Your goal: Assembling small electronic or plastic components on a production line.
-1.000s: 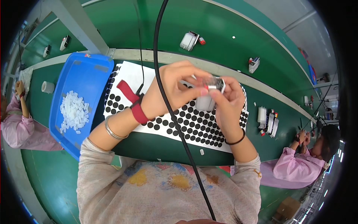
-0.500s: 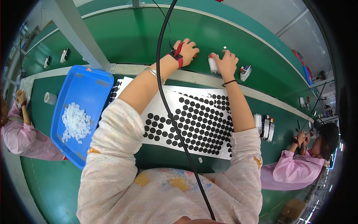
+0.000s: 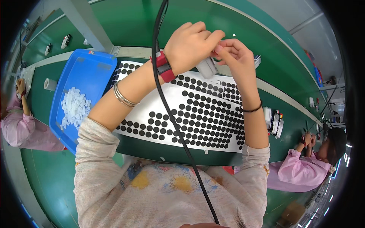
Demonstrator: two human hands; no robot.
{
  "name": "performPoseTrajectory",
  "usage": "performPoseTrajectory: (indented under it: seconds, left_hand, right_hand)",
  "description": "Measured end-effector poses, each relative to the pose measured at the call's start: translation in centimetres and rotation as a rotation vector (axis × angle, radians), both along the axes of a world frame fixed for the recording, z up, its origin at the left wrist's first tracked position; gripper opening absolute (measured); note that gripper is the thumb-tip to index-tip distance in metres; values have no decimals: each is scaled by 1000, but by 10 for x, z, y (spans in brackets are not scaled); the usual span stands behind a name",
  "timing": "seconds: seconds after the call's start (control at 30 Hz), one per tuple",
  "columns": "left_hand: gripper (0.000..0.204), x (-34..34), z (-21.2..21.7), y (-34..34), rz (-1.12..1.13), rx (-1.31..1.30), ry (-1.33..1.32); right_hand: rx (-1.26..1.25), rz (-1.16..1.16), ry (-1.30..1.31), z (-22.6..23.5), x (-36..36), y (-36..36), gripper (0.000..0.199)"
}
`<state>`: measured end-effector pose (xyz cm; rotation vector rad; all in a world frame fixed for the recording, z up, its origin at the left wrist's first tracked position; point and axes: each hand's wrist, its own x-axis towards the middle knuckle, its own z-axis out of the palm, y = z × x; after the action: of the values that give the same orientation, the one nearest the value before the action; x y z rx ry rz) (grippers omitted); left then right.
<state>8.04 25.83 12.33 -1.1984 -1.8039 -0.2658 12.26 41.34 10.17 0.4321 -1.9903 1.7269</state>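
Observation:
My left hand (image 3: 194, 47) is closed, its fingers curled around the upper end of a small white box-shaped device (image 3: 207, 68). The device hangs tilted above the far edge of white sheets (image 3: 146, 100) covered with round black stickers. My right hand (image 3: 242, 60) meets the left at the device's top end, thumb and forefinger pinched together. A bit of red and dark green shows between the fingertips; what the right hand pinches is too small to make out. A black cable (image 3: 173, 116) crosses the view in front of my left wrist.
On the left, a blue tray (image 3: 57, 110) holds a heap of small white pieces (image 3: 76, 106); a white roll (image 3: 49, 84) stands beside it. Several similar devices (image 3: 274, 122) lie to the right, and another (image 3: 257, 60) is behind my right hand. Co-workers in pink sit on both sides.
My hands have come together and nearer to me. The white device, standing on the raised green surface beside my right hand before, is now lifted and held over the sheets.

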Motion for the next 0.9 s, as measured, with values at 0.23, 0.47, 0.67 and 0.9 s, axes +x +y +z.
performPoseTrajectory:
  seconds: [0.23,0.47,0.67,0.9]
  left_hand:
    - [44,53,-6,-16,-63,226,-248]
    - [8,62,-77,-64,25,-62,-545]
    - [11,50,-81,-61,5,-157,-552]
    - [12,48,-78,-62,-40,-79,-749]
  right_hand:
    - [369,-161,208,-5,59,-9,12]
    - [-567,597,-16,-44,51,2,27]
    - [-651,823,-477,-88,47,-26,31]
    - [-709,772,-471,-90,45,-31,30]
